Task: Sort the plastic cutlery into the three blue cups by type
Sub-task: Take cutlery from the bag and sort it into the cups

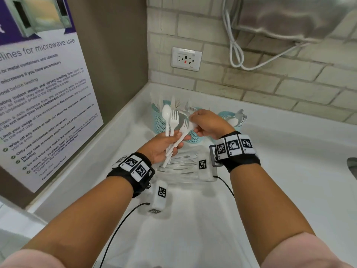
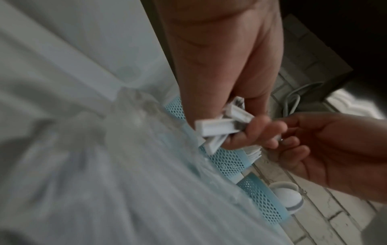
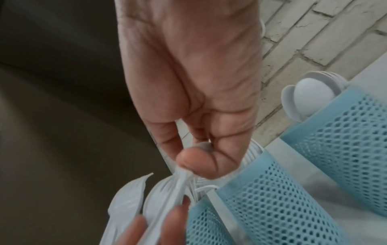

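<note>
Three blue mesh cups stand in a row at the far edge of the white counter, against the brick wall: the left cup holds knives, the middle cup sits just behind my hands, and the right cup is full of spoons. On the counter near me, under my wrists, lies a loose pile of cutlery. My left hand is curled round a small bundle of handles, a spoon and forks standing up out of it. My right hand meets it from the right, just in front of the middle cup, thumb and fingers pinching the head of one fork that slants out of the bundle.
</note>
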